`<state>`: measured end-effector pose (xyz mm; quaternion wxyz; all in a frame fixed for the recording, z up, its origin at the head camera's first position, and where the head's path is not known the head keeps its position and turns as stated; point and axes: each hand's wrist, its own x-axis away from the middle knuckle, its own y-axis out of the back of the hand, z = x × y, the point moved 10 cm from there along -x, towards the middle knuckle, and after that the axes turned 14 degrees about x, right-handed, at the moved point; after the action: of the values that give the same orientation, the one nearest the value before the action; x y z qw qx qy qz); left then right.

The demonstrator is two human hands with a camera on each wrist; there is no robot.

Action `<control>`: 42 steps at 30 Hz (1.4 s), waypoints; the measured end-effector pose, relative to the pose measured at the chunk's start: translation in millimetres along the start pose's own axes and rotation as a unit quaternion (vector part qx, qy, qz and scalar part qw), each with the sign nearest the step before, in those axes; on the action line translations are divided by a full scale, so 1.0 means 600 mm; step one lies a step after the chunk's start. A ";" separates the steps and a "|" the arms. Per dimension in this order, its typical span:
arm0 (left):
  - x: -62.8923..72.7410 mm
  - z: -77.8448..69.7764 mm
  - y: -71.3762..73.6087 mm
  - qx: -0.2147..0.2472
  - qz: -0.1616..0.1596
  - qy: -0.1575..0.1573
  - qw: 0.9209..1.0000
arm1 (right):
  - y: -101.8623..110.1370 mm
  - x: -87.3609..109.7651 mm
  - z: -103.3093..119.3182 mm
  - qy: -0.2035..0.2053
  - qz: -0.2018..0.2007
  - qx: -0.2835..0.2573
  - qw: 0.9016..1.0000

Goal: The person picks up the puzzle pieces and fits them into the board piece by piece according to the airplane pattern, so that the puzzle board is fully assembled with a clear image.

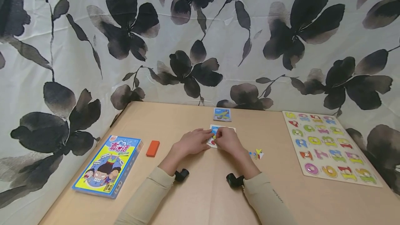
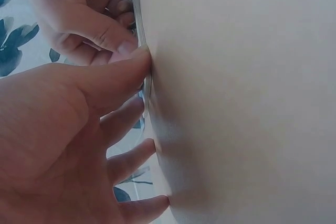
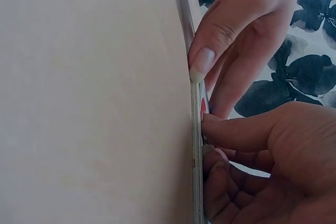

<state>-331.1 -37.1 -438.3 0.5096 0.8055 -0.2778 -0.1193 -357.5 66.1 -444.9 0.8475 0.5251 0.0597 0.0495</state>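
A small picture board [image 1: 213, 141], blue at its upper left, lies flat on the table beneath both hands. The left hand [image 1: 194, 140] rests on its left side with fingers spread; in the left wrist view its thumb [image 2: 123, 74] presses the near edge. Over the right part of the board, the right hand [image 1: 229, 139] has its fingers curled, thumb and fingertips together at the surface. A pinkish sliver [image 3: 222, 155] shows between those fingers in the right wrist view, mostly hidden. Small colourful loose pieces [image 1: 257, 154] lie just right of the right wrist.
Behind the board is another small picture card [image 1: 222, 114]. To the left are an orange block [image 1: 152, 148] and a blue-and-yellow box [image 1: 107, 166]. A large sheet of colourful letters and numbers [image 1: 328, 147] lies at right. Floral cloth [image 1: 243, 55] hangs behind the table.
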 end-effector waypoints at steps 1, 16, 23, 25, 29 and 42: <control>0.000 0.000 0.000 0.001 0.001 0.001 1.000 | 0.000 0.000 0.000 0.000 -0.001 0.001 1.000; -0.004 0.004 -0.003 -0.006 0.006 0.008 1.000 | -0.002 -0.005 -0.015 -0.015 0.021 -0.015 1.000; -0.003 0.004 -0.002 0.003 0.009 0.014 1.000 | -0.010 -0.004 -0.020 -0.009 0.047 -0.034 0.998; -0.002 0.004 -0.002 0.004 0.008 0.013 1.000 | -0.013 -0.002 -0.017 0.001 0.058 -0.033 0.998; -0.001 0.005 0.000 0.008 0.004 0.014 1.000 | -0.014 0.002 -0.011 0.014 0.060 -0.036 0.997; -0.002 0.008 0.002 0.010 -0.004 0.025 1.000 | -0.011 0.005 -0.007 0.029 0.060 -0.061 0.996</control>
<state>-334.6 -40.2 -439.7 0.5077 0.8145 -0.2629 -0.0987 -355.3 67.6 -452.9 0.8714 0.4733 0.0496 0.1189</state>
